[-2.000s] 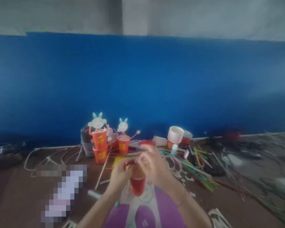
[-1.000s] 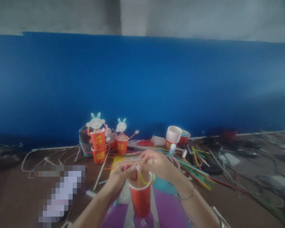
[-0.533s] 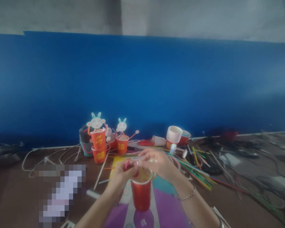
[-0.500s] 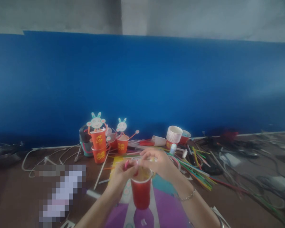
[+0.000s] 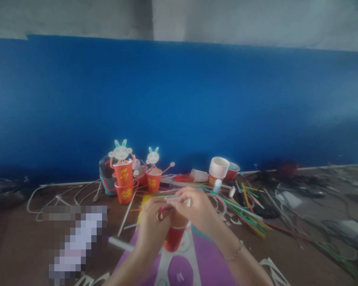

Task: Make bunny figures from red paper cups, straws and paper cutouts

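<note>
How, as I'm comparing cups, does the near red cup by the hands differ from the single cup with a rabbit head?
The near red cup leans, partly hidden by the left hand; the rabbit cup stands upright. The rabbit cup has a rabbit head above its rim; the near red cup shows none. Gold characters mark the rabbit cup, while the near red cup's visible side looks plain. Both are red with pale rims.

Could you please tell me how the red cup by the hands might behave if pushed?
The red cup probably tips easily, since it narrows toward its base. Its thin pale rim suggests a flimsy wall that may dent. Its round side could let it roll if toppled.
</note>
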Available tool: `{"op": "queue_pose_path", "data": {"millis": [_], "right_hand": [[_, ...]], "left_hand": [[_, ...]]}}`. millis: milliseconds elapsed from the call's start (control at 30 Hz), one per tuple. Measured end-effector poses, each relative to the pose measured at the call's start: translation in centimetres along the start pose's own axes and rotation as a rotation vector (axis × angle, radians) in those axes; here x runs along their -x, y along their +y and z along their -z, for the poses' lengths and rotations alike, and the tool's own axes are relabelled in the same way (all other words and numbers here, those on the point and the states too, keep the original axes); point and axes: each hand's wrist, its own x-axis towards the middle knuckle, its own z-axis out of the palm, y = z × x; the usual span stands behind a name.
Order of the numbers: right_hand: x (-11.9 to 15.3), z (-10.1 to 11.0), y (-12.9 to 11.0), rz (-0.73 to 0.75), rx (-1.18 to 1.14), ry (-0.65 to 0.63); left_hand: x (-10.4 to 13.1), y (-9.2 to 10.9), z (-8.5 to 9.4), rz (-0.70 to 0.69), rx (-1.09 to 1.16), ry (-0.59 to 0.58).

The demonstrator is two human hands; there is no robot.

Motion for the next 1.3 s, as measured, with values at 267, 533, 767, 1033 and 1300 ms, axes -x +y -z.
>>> {"op": "queue_pose_path", "data": {"millis": [267,533,767,1033,1300], "right_hand": [[0.0,-1.9,0.5,0.031,0.14,0.082],[0.6,-1.7,0.1,0.189,0.404,0.199],[0.9,-2.4,-0.1,0.328,0.507,0.193],[1.2,-2.9,0.0,0.35,0.562,0.182],[1.5,-3.1,-0.2,0.369,0.634,0.119]], "left_hand": [[0.3,0.1,-0.2,0.054,-0.051,-0.026],[-0.5,-0.2,0.5,0.211,0.038,0.013],[-0.4,-0.2,0.5,0.161,-0.078,0.001],[-0.2,0.1,0.4,-0.006,-0.257,0.039],[0.1,0.5,0.5,-0.053,-0.285,-0.008]]}}
